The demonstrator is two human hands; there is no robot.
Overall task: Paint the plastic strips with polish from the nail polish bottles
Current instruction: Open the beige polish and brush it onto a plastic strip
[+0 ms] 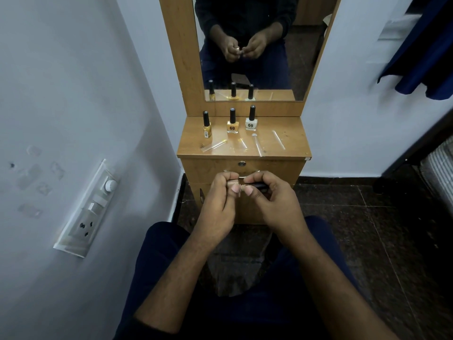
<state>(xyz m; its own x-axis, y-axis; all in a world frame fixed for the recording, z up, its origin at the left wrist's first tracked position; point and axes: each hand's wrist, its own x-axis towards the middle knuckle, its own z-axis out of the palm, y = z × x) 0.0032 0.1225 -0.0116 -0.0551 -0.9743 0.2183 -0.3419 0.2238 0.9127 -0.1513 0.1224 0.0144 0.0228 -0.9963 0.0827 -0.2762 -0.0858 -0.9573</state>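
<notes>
Squarely ahead stands a narrow wooden dressing unit point(245, 168) with a tall mirror point(247, 45) rising from its back edge, and its small top serves as the work surface, presumably because it sits within easy reach of the seated person. Along the rear of that top three nail polish bottles stand upright in a row: a gold bottle point(207, 126) to the left, an orange bottle point(232, 123) in the middle and a white bottle point(251, 120) to the right, set back so the front stays free for painting. In front of them lie the clear plastic strips point(258, 146), spread apart and flat, some showing a dab of colour at one end. Nearer the camera, below the top's edge and over the lap, the left hand point(220, 204) curls its fingers round the body of a fourth, beige bottle point(234, 185), held sideways, while the right hand point(272, 200) pinches its black cap point(255, 184). That two-handed hold suits twisting the cap, though whether it is being loosened or tightened cannot be told.
</notes>
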